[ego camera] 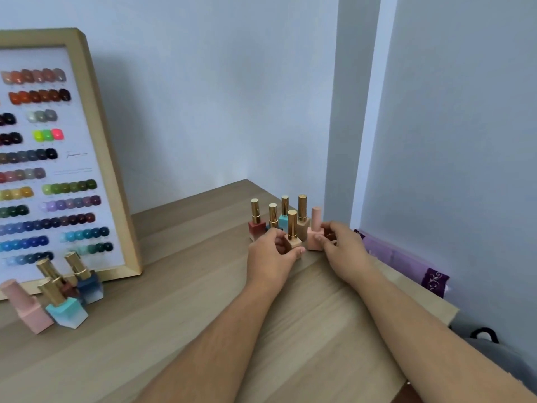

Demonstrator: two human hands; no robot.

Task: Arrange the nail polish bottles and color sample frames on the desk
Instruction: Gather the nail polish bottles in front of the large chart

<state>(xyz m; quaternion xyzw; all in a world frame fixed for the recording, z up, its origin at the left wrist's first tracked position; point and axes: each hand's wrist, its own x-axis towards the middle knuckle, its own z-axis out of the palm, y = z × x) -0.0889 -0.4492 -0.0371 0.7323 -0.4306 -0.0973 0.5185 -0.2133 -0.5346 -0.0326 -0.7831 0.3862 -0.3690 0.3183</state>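
Note:
A cluster of nail polish bottles stands near the desk's far right corner. My left hand grips a beige bottle with a gold cap at its base. My right hand holds a pink bottle with a pink cap beside it. Behind them stand a dark red bottle, a turquoise bottle, a tan bottle and one more gold-capped bottle, its body hidden. A wooden color sample frame leans on the wall at left.
In front of the frame stand a pink bottle, a turquoise bottle, a navy bottle and a brown one. A purple bag lies past the wooden desk's right edge, and a grey bag below it.

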